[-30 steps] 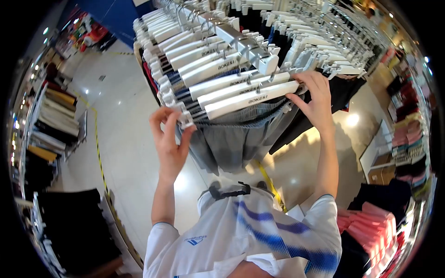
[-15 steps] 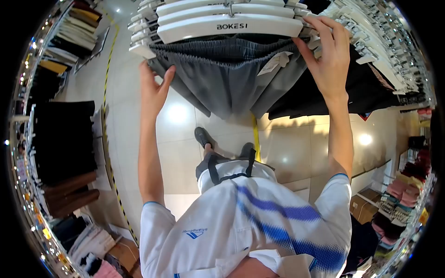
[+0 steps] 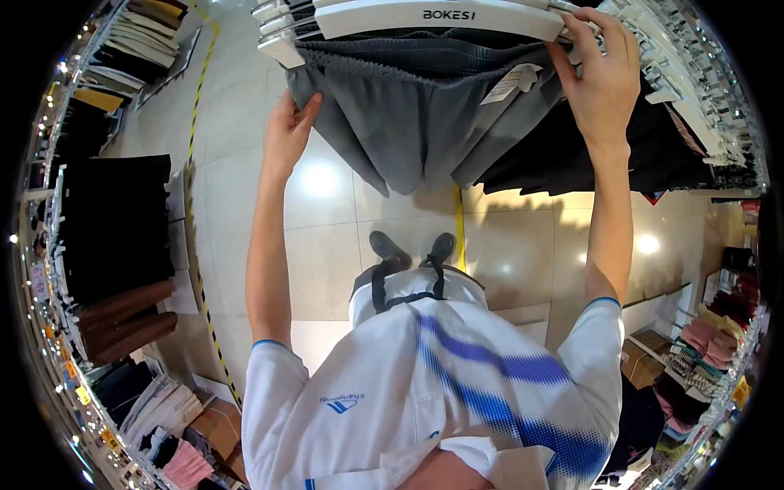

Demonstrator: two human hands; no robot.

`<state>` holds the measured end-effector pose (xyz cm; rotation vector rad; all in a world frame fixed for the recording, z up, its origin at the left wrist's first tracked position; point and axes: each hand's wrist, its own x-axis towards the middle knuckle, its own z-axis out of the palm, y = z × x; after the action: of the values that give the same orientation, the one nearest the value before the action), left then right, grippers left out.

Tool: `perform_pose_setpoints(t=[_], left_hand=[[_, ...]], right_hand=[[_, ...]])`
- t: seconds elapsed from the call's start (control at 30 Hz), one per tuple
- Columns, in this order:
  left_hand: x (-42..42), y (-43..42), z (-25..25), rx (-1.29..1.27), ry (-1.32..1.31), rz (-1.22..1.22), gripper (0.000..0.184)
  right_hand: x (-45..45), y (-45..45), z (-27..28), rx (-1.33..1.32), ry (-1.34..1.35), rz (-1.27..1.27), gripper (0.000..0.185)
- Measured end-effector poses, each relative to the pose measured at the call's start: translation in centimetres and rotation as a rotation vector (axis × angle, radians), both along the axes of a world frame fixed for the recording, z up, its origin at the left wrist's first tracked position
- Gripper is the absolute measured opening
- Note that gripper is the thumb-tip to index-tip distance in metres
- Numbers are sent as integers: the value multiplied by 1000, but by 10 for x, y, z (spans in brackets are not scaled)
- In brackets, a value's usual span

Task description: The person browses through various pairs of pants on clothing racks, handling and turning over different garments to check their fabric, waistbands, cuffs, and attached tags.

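Observation:
Grey elastic-waist shorts (image 3: 408, 122) hang by their waistband below a white hanger (image 3: 367, 20) lettered BOKESI. A white paper tag (image 3: 510, 83) is on their right side. My left hand (image 3: 290, 135) is closed on the shorts' left edge, below the hanger's left clip (image 3: 282, 51), with the thumb in front. At the right end of the waistband, my right hand (image 3: 604, 94) pinches around the hanger's right clip. The clip itself is mostly hidden by my fingers.
Black garments (image 3: 588, 155) hang on clip hangers close to the right. A stack of black clothing (image 3: 114, 229) hangs at left, beyond a yellow-black floor line (image 3: 193, 122). Folded pink clothes (image 3: 710, 341) and a cardboard box (image 3: 645, 355) are at lower right.
The hanger and shorts sit higher and further right in view. My left thumb and fingers have closed on the fabric edge. My feet now stand side by side.

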<state>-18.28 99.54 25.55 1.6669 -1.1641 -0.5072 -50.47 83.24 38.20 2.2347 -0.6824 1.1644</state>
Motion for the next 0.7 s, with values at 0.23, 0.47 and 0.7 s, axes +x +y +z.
perform_pose_setpoints(t=[0.23, 0.47, 0.7], left_hand=[[-1, -1, 5, -5, 79, -54, 13], [-15, 3, 11, -173, 252, -79, 7], [-39, 15, 21, -273, 424, 117, 24]], right_hand=[[-3, 0, 9, 224, -34, 108, 31], [-15, -9, 9, 217, -57, 158, 30], [-25, -18, 22, 211, -61, 218, 27]])
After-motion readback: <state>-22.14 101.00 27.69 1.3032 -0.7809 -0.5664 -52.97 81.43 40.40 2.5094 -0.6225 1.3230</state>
